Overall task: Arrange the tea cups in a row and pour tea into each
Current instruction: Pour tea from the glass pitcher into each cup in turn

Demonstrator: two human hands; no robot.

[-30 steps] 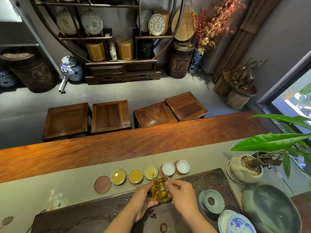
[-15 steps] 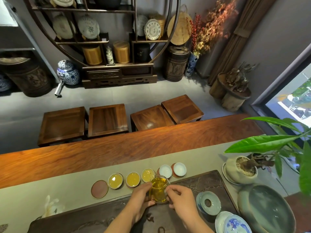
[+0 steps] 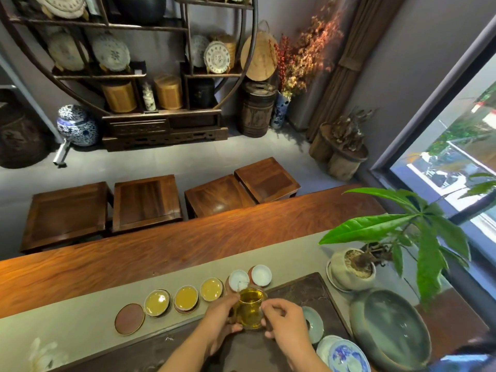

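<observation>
A glass pitcher [image 3: 251, 308] of amber tea is tilted forward, held between my left hand [image 3: 220, 316] and my right hand [image 3: 284, 320]. A thin stream falls from it into the fourth cup [image 3: 238, 279], which is white inside. Left of it stand three cups full of tea: one [image 3: 212, 289], another [image 3: 186, 298] and the leftmost [image 3: 157, 302]. The fifth cup [image 3: 261, 274] at the right end is empty. All five stand in a row on the grey table runner [image 3: 80, 320]. An empty brown coaster [image 3: 130, 318] lies at the row's left end.
A dark carved tea tray [image 3: 308, 294] lies under my hands. On it are a celadon lidded bowl [image 3: 312, 324] and blue-white saucers [image 3: 346, 357]. A large green basin [image 3: 390, 326] and a potted plant [image 3: 351, 269] stand at right. Stools [image 3: 146, 202] line the far side.
The pitcher has moved right from the third cup to the fourth and tea now streams into it. The camera has tilted slightly.
</observation>
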